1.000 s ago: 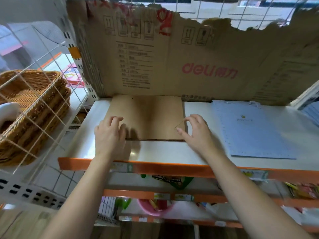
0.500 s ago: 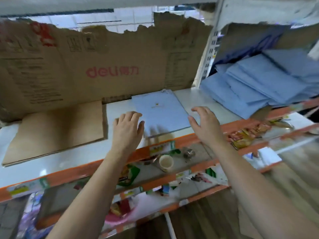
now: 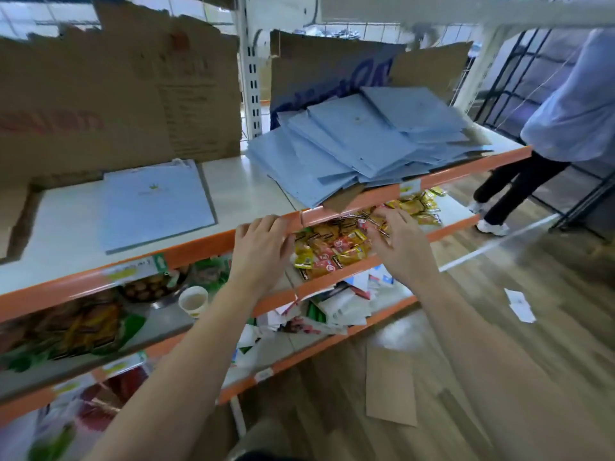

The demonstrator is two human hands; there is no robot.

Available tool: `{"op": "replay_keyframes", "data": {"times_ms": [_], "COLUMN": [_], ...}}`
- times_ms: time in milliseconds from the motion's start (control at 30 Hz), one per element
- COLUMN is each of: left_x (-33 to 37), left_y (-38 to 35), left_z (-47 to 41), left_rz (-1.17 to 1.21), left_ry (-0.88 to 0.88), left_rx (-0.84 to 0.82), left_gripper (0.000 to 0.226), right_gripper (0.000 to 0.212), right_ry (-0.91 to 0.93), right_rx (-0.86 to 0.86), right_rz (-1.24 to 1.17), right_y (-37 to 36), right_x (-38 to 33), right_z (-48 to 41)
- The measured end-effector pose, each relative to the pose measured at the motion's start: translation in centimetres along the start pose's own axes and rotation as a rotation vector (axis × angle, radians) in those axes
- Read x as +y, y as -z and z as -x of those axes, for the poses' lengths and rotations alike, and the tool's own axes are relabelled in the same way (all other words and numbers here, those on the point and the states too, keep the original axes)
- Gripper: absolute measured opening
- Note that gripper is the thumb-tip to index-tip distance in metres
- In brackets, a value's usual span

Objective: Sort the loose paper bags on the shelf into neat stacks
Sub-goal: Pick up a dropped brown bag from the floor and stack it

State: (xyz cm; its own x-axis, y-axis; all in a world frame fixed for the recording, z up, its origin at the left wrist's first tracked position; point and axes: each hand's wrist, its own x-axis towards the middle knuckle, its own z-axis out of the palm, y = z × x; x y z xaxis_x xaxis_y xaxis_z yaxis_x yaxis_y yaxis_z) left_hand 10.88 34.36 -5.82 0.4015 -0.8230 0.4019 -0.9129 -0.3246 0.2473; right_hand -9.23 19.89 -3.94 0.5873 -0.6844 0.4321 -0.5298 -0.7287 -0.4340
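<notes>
Shop shelving, orange-edged tiers, wood floor beyond. Left hand (image 3: 263, 242): fingers loosely spread, empty, resting at the orange front lip of the top shelf (image 3: 253, 181). Right hand (image 3: 397, 239): open, empty, held just below that lip, over the snack packets (image 3: 336, 247) one tier down. Loose blue paper bags (image 3: 362, 144): jumbled heap on the top shelf, up and slightly right of both hands, fanned toward the back right corner; right hand judged nearer. Neat blue stack (image 3: 154, 202): same shelf, left of the hands, long axis running front to back. Cardboard backing (image 3: 109, 91) behind. Both forearms extended forward and upward, palms down.
</notes>
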Motion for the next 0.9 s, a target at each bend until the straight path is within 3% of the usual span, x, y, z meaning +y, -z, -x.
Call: {"op": "replay_keyframes", "data": {"times_ms": [633, 900], "left_x": [14.4, 20.5], "left_y": [-15.3, -21.3], "left_z": [-10.8, -11.2], "left_rz": [0.006, -0.055], "left_ry": [-0.054, 0.013], "left_rx": [-0.192, -0.27], "left_gripper": [0.032, 0.033], "right_gripper": [0.03, 0.03], "right_ry": [-0.145, -0.179], "right_rx": [-0.058, -0.196], "right_rz": [0.021, -0.036], "right_y": [2.9, 2.5], "right_x": [21.6, 30.6], "right_z": [-4.7, -3.5]}}
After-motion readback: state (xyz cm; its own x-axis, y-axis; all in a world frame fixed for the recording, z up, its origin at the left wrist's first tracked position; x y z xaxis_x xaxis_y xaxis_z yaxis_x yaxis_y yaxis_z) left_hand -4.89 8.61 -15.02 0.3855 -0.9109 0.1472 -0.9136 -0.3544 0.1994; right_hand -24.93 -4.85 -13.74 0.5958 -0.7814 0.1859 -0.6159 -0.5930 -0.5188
